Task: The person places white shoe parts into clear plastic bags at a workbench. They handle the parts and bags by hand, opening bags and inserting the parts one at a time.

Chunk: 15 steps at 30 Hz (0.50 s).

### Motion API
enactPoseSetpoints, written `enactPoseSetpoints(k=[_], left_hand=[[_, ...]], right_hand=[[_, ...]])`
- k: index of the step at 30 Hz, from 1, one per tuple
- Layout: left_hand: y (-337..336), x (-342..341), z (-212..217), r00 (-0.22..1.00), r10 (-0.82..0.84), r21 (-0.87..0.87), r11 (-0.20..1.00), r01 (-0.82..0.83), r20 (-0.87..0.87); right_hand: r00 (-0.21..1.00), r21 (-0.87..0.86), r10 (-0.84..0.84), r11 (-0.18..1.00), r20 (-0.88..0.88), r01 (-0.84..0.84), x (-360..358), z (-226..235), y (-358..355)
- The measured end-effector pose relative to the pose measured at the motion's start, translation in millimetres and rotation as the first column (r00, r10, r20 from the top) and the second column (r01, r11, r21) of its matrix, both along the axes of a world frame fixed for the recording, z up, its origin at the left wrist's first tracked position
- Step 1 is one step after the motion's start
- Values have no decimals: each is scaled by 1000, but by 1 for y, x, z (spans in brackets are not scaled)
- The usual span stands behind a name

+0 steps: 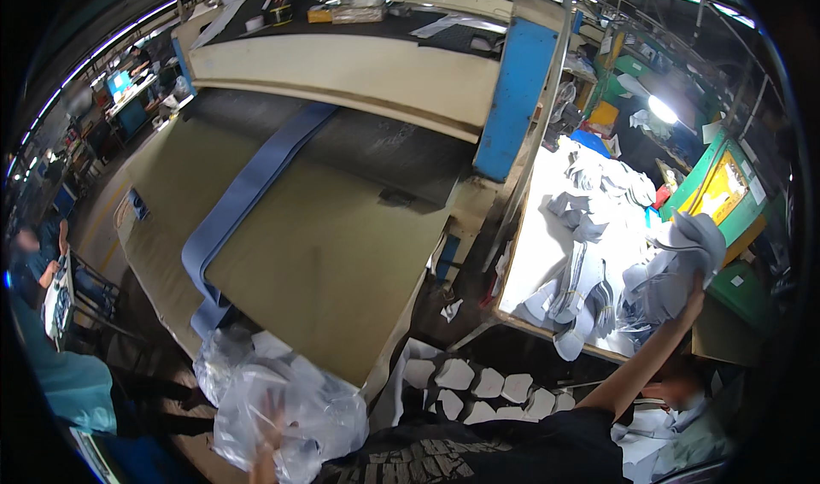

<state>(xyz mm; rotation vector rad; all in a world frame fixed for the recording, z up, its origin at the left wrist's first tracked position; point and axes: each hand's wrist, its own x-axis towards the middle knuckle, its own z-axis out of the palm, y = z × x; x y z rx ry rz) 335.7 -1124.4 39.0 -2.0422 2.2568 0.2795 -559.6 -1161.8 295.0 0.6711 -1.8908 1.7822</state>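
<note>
My left hand (pixel 270 426) is at the lower left, closed on a big crumpled clear plastic bag (pixel 320 416). The film partly covers its fingers. Pale grey pieces show through the upper part of the bag. Out to the right, my right hand (pixel 699 289) grips a bundle of curved grey cut pieces (pixel 688 249), raised at the edge of a brightly lit white table (pixel 536 249). More grey cut pieces (pixel 589 279) lie on that table in stacks and loose heaps, some of the stacks apparently banded.
A wide cream and blue machine (pixel 342 82) spans a greenish bed (pixel 316 270), with a long blue-grey strip (pixel 248 176) across it. White cut pieces (pixel 487 383) lie in rows below the white table. A person in teal (pixel 77 390) is close on the left; another person's head (pixel 682 390) is at lower right.
</note>
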Motion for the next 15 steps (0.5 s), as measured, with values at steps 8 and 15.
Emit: enactPoseSetpoints(k=[8,15], left_hand=[[-79,91,129,157,34,55,990,132,-987],[-32,29,114,-427,436,537,831,-147,-792]], right_hand=[[779,-263,625,762,57,-592,173,41,79],[268,-380,947,317,176,-869,356,35,106]])
